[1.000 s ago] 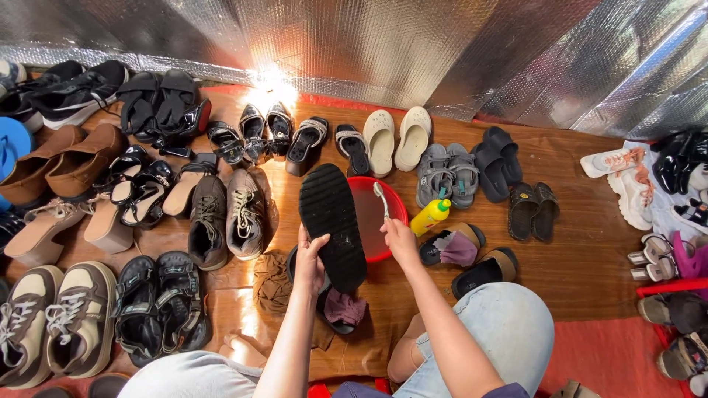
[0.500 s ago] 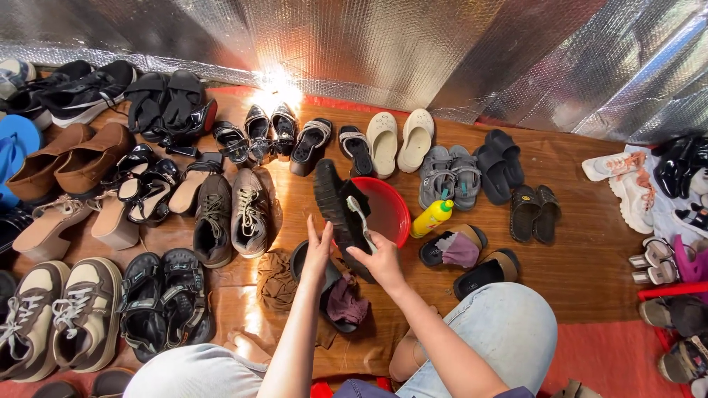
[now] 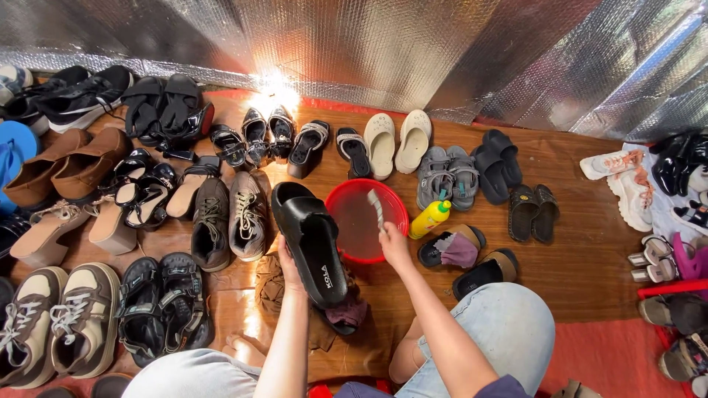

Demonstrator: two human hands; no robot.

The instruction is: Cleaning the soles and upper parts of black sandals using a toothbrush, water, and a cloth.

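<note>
Right now I hold a black slide sandal (image 3: 313, 243) up in my left hand (image 3: 289, 264). It sits just left of the red basin (image 3: 366, 221), above the wooden floor (image 3: 582, 273), with its open top facing up at me. My left fingers are curled shut under the sandal's side, so I mostly see my wrist and the back of my hand. My right hand (image 3: 394, 247) is over the near edge of the basin. Its fingers are closed tight around a small pale brush (image 3: 377, 208), and the brush head points down over the middle of the basin.

I think a few things could go wrong. The sandal is big and I grip it by one side only, so it could tip and slip out of my hand. It would land on the brown cloth (image 3: 274, 284) or the dark shoe (image 3: 345, 313) right under it. If it swings to the right, it could bump the basin, and whatever is inside could slop onto the floor. I cannot tell how full the basin is.

The yellow bottle (image 3: 430, 219) stands upright just beside the basin on the right. My right elbow could knock it over if I pull back fast. The brown lace-up shoes (image 3: 228, 220) stand close on the left and could get splashed.
</note>
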